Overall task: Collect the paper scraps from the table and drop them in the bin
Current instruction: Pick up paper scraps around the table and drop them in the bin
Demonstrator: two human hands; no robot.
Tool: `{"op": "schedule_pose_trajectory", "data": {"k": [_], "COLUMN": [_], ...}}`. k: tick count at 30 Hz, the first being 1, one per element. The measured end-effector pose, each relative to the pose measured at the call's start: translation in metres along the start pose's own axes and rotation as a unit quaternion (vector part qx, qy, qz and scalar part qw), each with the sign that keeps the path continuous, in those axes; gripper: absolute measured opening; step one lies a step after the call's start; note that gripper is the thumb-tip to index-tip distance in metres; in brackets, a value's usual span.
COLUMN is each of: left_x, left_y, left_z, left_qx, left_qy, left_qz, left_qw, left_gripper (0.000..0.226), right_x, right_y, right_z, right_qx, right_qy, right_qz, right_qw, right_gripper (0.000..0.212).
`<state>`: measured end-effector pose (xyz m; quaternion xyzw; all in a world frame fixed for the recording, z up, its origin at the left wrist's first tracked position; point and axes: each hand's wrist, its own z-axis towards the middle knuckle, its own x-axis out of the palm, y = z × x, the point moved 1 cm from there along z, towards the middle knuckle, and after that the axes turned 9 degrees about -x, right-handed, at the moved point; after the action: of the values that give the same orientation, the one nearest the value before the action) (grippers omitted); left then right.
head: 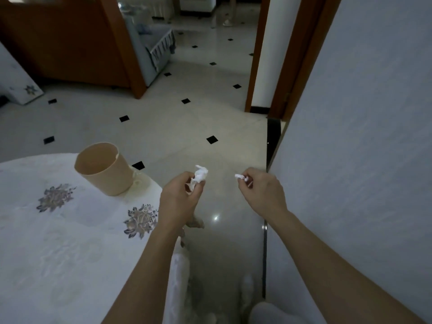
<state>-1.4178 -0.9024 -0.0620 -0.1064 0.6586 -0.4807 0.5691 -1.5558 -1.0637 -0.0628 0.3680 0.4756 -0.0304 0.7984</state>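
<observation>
My left hand (180, 199) pinches a crumpled white paper scrap (199, 175) that sticks up above its fingertips. My right hand (259, 190) holds a smaller white scrap (239, 176) between thumb and fingers. Both hands hover over the floor, to the right of the table (58, 242), which has a white cloth with grey flower prints. A beige bin (102, 169) stands open on the table's far right edge, to the left of my left hand. I see no loose scraps on the cloth.
A white wall (362, 160) rises close on the right. Glossy tiled floor (187, 127) with black diamond insets stretches ahead. A wooden partition (70, 43) and a blue-grey sofa (152, 52) stand at the back left, and a doorway is at the back right.
</observation>
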Motion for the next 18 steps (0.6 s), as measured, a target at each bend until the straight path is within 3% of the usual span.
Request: {"op": "schedule_pose_trajectory", "data": {"k": [18], "left_x": [0.072], "left_y": [0.003], "left_z": [0.238], "left_qx": [-0.144], "left_qy": [-0.09], "left_qz": [0.026], "left_qw": [0.985], "left_gripper": [0.011], "right_x": [0.082], "right_y": [-0.069], "right_z": [0.302], "right_qx": [-0.123], "right_qy": [0.121], "right_qz": [0.017], "right_qw": [0.985], "right_gripper": [0.021]}}
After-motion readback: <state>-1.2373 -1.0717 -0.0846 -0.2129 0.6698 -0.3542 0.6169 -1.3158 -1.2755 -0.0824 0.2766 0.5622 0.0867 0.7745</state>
